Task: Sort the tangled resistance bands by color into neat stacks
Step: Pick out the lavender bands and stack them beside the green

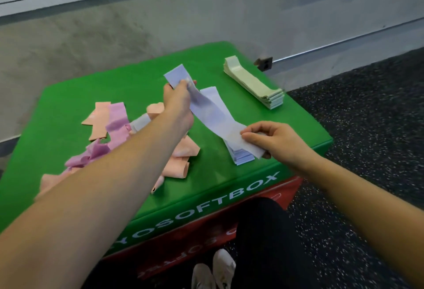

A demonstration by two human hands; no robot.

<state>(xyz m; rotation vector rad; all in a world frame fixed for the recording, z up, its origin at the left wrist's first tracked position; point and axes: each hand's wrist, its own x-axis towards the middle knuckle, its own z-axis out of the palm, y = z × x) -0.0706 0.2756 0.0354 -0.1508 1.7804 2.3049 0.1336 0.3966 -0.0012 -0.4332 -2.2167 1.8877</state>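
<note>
Both hands stretch one pale blue band (213,114): left hand (177,96) pinches its far end, right hand (273,138) pinches the near end over the blue stack (243,158); next, lay it flat, edges aligned

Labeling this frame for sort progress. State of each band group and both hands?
light blue band: held stretched between both hands, over its stack
light blue stack: neat
green stack: neat
pink, peach and purple bands: loose, unsorted
left hand: pinches far end
right hand: pinches near end
</note>
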